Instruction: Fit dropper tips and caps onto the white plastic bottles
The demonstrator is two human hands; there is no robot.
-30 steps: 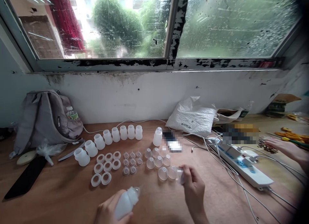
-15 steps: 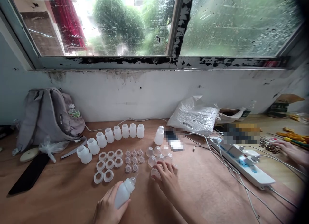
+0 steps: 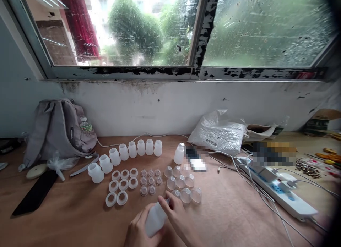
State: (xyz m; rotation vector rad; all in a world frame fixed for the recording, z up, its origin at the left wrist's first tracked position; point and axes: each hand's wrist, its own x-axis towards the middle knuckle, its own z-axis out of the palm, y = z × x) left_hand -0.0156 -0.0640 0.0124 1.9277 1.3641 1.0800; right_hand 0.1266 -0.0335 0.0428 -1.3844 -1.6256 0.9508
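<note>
1. Left hand (image 3: 138,232): at the bottom edge of the view, wrapped around the body of a white bottle (image 3: 156,217) held tilted above the tabletop (image 3: 66,218), neck pointing up and away.
2. Right hand (image 3: 177,217): fingertips closed on the clear piece at the bottle's neck; whether it is a nipple or a cap I cannot tell, as the fingers cover it.
3. Assembled bottle (image 3: 179,154): one, standing upright behind the loose parts, apart from the row. By my judgement it is the only finished unit.
4. Open bottle bodies (image 3: 128,152): eight, in a curved row from the left toward the wall, all without tops.
5. White rings (image 3: 121,185): eight, lying flat in a cluster in front of the row.
6. Small clear nipples (image 3: 150,177): about eight, grouped just right of the rings.
7. Clear dome caps (image 3: 183,185): about eight, just beyond the right hand, the nearest almost touching it.
8. Progress, as judged: one bottle complete, one in the hands being topped, eight bodies and their parts unassembled.
9. Surroundings: grey backpack (image 3: 57,131) against the wall at left; white plastic bag (image 3: 218,131) at right; power strip (image 3: 282,190) with cables further right.
</note>
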